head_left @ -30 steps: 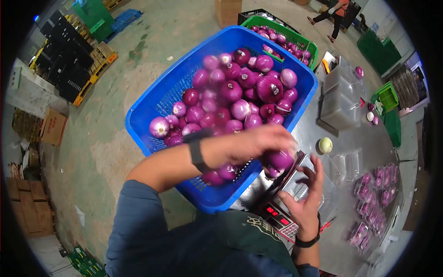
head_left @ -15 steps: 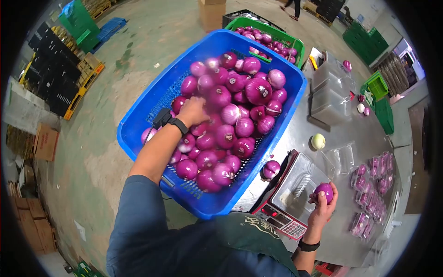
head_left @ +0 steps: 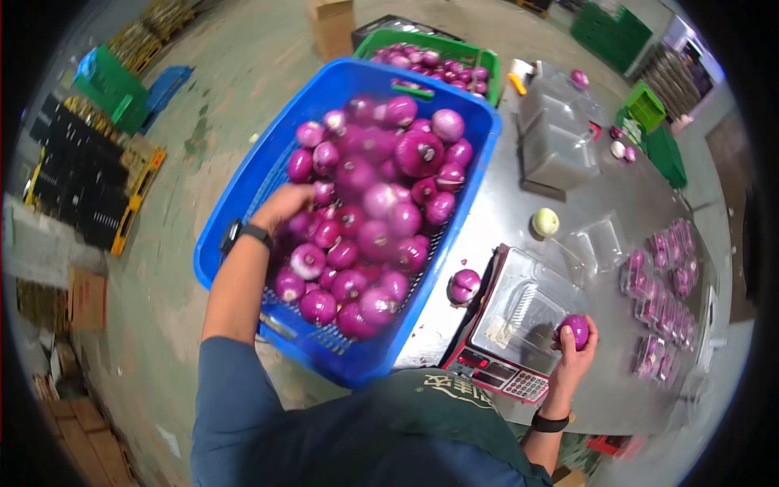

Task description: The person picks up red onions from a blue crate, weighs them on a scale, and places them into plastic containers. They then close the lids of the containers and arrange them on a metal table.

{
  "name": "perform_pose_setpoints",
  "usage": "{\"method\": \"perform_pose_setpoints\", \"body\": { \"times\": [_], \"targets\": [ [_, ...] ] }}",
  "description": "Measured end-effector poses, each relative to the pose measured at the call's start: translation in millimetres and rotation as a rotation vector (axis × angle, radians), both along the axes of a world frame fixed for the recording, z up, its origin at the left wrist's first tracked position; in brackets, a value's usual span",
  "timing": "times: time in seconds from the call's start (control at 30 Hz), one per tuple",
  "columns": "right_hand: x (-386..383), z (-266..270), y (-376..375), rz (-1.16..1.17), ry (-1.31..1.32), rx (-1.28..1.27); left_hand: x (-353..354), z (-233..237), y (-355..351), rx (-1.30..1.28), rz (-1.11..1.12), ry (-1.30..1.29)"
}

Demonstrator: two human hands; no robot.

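Observation:
My left hand [head_left: 286, 203] reaches into a large blue basket [head_left: 213, 235], at the left side of a heap of peeled red onions [head_left: 349, 286]. Its fingers are hidden among the onions, several of which are blurred. My right hand [head_left: 578, 351] is closed around one red onion [head_left: 574, 329], held at the right edge of a digital scale [head_left: 497, 375]. On the scale's metal pan lies a clear plastic tray [head_left: 535, 312]. Another red onion [head_left: 465, 286] rests on the steel table left of the scale.
Beyond the scale are a pale peeled onion [head_left: 545, 221], an open clear container [head_left: 596, 247] and stacked clear trays [head_left: 560, 146]. Packed onions [head_left: 661, 300] stand at the right. A green crate [head_left: 491, 66] of onions sits behind the basket. Pallets [head_left: 138, 203] occupy the left floor.
My left hand has drawn back toward the basket's left side, and onions in the heap are shifting. My right hand keeps the onion beside the scale. The whole view has swung slightly.

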State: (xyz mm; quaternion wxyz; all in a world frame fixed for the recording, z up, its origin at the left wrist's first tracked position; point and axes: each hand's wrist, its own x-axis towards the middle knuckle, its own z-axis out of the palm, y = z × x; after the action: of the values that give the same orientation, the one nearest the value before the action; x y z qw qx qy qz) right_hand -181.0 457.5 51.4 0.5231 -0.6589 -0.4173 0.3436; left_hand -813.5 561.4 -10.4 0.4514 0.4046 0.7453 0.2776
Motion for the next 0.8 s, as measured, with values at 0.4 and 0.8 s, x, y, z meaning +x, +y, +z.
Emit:
{"method": "perform_pose_setpoints", "body": {
  "times": [0.4,0.8],
  "targets": [
    [23.1,-6.7,-7.8,-0.097,-0.269,0.095,36.5,0.8,3.9,-0.409,-0.593,0.395],
    [42.1,8.2,-9.4,0.062,-0.615,0.275,148.3,135.6,-33.4,0.407,-0.174,-1.038]
  ]
}}
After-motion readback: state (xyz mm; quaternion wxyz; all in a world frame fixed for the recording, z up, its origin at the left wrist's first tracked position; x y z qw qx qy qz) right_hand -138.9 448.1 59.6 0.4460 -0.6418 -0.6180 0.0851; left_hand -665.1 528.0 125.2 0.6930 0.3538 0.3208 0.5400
